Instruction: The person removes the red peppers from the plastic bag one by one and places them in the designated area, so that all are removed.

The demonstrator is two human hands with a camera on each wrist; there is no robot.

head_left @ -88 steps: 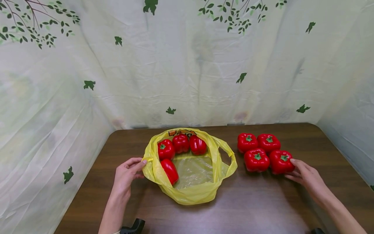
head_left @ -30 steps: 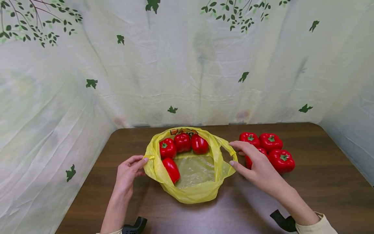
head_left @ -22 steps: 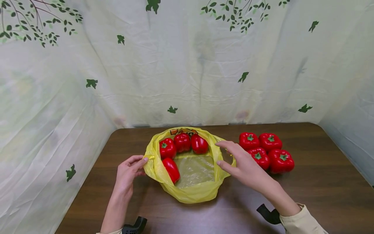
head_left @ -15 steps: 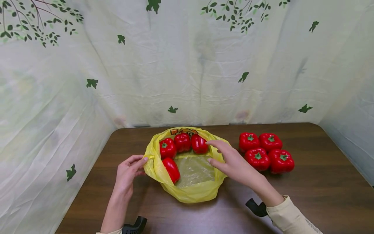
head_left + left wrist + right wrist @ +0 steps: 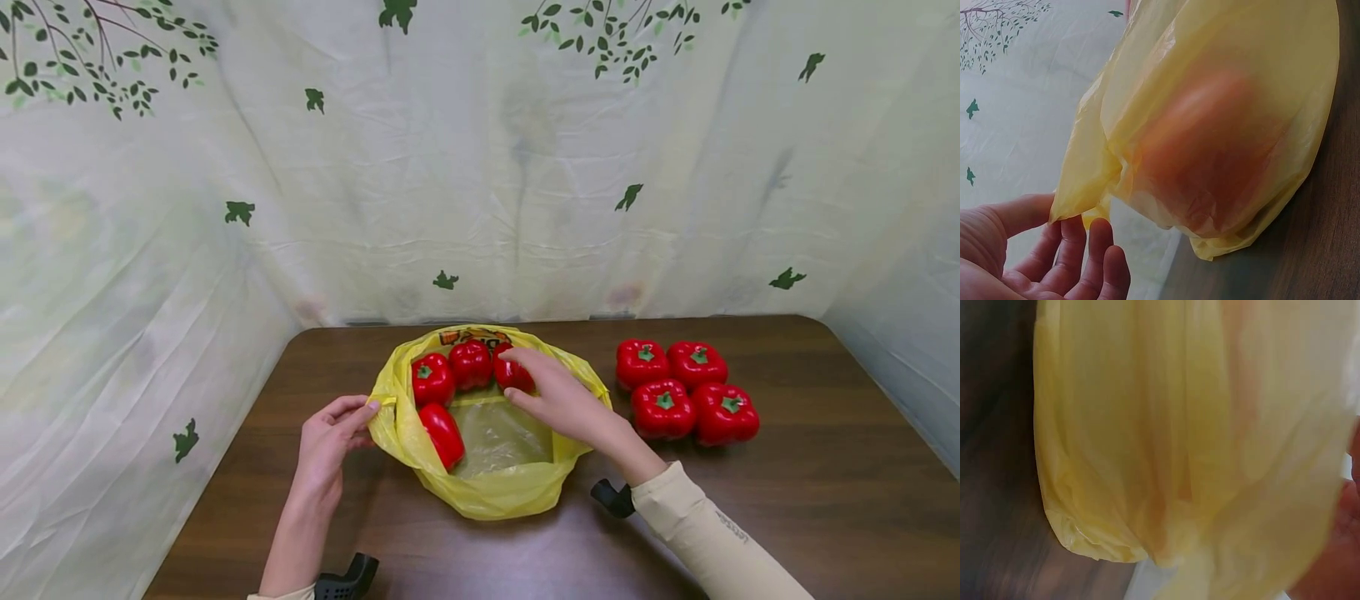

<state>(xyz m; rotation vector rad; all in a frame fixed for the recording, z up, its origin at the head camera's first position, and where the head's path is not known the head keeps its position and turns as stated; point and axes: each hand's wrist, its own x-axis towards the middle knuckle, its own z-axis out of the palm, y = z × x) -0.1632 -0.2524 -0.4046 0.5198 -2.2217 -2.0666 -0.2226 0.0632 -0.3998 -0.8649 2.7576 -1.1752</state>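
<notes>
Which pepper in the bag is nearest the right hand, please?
The rightmost pepper in the bag: the right hand partly covers it, while the other three lie further left.

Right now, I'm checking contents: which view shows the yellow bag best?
The head view: the yellow bag is open, four red peppers inside. Left wrist shows one side, red faintly through; right wrist, its blurred outside.

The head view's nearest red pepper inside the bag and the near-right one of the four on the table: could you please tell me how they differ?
The bagged pepper lies on its side, while the loose pepper sits upright. The loose pepper shows its green stem on top; no stem shows on the bagged pepper. The bagged pepper is inside the yellow bag; the loose pepper is on the table. Both are glossy and red.
</notes>
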